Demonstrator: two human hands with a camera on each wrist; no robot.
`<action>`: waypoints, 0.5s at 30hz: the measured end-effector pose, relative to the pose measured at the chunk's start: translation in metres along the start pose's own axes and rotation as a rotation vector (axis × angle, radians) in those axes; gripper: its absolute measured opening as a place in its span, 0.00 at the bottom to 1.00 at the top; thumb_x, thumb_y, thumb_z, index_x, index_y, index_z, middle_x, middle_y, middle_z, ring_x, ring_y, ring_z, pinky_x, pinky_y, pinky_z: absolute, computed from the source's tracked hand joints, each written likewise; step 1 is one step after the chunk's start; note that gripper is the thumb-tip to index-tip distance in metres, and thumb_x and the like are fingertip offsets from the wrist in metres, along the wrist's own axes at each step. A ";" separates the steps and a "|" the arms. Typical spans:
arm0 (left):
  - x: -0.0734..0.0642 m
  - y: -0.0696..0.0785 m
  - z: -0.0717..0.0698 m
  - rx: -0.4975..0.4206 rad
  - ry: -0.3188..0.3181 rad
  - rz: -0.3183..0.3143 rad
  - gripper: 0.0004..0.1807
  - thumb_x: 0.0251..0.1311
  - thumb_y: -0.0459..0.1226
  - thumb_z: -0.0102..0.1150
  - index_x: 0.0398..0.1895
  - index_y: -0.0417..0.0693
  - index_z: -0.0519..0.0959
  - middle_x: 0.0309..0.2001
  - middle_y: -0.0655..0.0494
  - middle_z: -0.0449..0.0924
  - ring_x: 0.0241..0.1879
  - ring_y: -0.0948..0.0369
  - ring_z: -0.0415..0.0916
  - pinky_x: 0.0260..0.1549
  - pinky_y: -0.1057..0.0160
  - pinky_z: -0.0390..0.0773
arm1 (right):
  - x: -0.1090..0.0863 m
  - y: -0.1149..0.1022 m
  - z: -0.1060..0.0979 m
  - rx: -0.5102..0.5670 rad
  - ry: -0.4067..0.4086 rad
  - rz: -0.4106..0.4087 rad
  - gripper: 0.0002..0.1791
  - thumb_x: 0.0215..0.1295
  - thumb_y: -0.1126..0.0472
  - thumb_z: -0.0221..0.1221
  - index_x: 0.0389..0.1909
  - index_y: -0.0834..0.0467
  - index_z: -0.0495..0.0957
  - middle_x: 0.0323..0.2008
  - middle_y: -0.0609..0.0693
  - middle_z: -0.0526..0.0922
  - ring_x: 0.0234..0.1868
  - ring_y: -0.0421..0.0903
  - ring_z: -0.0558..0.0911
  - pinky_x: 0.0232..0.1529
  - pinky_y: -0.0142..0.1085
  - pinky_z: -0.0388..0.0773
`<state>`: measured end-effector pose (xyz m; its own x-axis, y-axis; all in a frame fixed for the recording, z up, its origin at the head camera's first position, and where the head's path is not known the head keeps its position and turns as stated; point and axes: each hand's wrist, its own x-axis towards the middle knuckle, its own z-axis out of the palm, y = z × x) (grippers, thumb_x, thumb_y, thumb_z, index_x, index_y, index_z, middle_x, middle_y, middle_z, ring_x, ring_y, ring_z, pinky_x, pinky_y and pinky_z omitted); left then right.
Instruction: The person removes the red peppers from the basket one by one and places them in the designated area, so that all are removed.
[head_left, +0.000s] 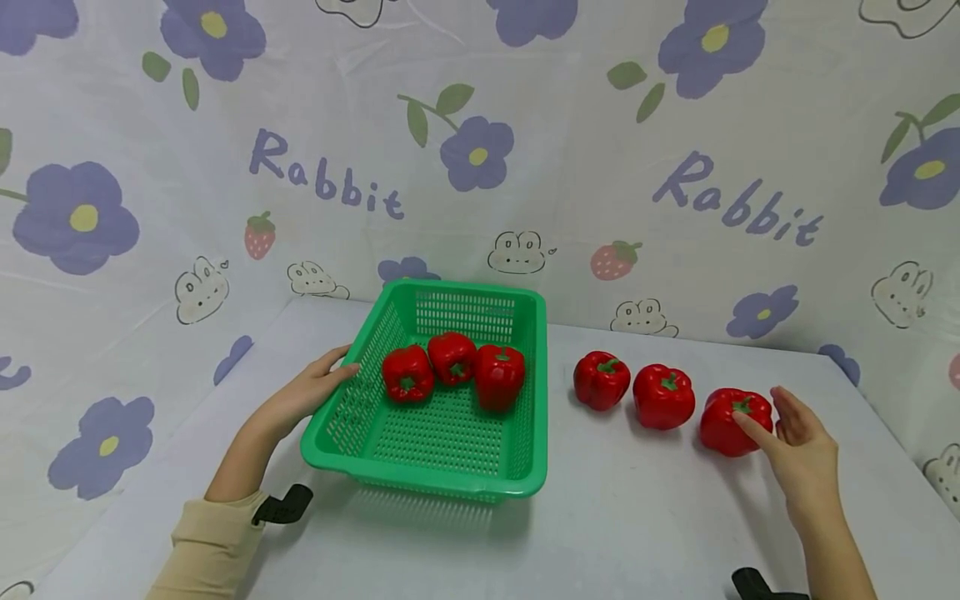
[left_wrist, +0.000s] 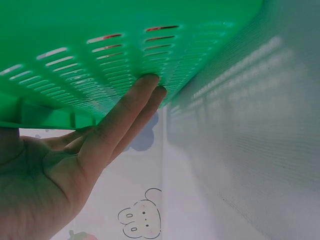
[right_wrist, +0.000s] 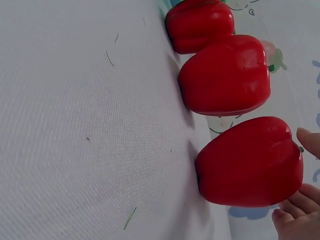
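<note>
A green plastic basket (head_left: 438,482) holds three red bell peppers, among them a left one (head_left: 407,374), a back one (head_left: 452,358) and a right one (head_left: 499,377). My left hand (head_left: 311,392) grips the basket's left side, thumb over the rim; in the left wrist view its long fingers (left_wrist: 125,112) lie along the slotted outer wall. At the right, my right hand (head_left: 806,454) is spread around the nearest red bell pepper (head_left: 726,425), thumb over its top by the green stem and fingers at its far right side. The right wrist view shows that pepper (right_wrist: 252,165) standing on the table.
Two more red bell peppers, a middle one (head_left: 663,397) and a left one (head_left: 601,381), stand in a row between the basket and the right hand. The white table (head_left: 630,525) meets a patterned cloth backdrop (head_left: 570,192) behind.
</note>
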<state>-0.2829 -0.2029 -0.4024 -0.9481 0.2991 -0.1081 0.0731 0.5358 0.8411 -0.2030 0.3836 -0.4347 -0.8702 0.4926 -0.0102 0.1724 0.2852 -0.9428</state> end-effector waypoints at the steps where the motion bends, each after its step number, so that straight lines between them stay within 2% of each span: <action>1: 0.000 0.000 0.000 0.001 0.000 -0.001 0.37 0.75 0.53 0.39 0.79 0.48 0.45 0.69 0.36 0.61 0.59 0.47 0.73 0.56 0.49 0.75 | -0.002 -0.002 0.000 -0.004 0.002 -0.002 0.44 0.67 0.48 0.59 0.78 0.43 0.46 0.78 0.46 0.49 0.78 0.42 0.48 0.72 0.31 0.49; 2: 0.000 -0.001 0.000 0.002 0.000 -0.001 0.37 0.75 0.53 0.39 0.79 0.48 0.45 0.69 0.36 0.61 0.59 0.47 0.72 0.56 0.49 0.75 | -0.005 -0.005 0.001 -0.009 0.005 0.003 0.44 0.67 0.48 0.59 0.78 0.44 0.46 0.78 0.47 0.48 0.78 0.43 0.48 0.73 0.34 0.49; 9: 0.002 -0.001 0.001 -0.002 -0.001 0.003 0.37 0.75 0.53 0.39 0.79 0.48 0.44 0.69 0.36 0.61 0.62 0.45 0.70 0.58 0.47 0.72 | -0.007 -0.008 0.004 -0.032 0.047 0.000 0.44 0.67 0.45 0.58 0.78 0.42 0.45 0.78 0.46 0.47 0.79 0.44 0.46 0.74 0.39 0.50; 15: 0.002 -0.002 0.001 -0.005 0.001 -0.004 0.37 0.75 0.54 0.39 0.79 0.48 0.44 0.70 0.36 0.60 0.62 0.45 0.69 0.59 0.47 0.71 | -0.010 -0.018 0.007 0.001 0.096 -0.020 0.44 0.67 0.45 0.58 0.78 0.40 0.45 0.78 0.42 0.46 0.79 0.41 0.45 0.74 0.36 0.49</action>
<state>-0.2846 -0.2022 -0.4046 -0.9485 0.2968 -0.1108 0.0684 0.5333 0.8432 -0.2006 0.3674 -0.4195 -0.8253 0.5632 0.0408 0.1547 0.2949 -0.9429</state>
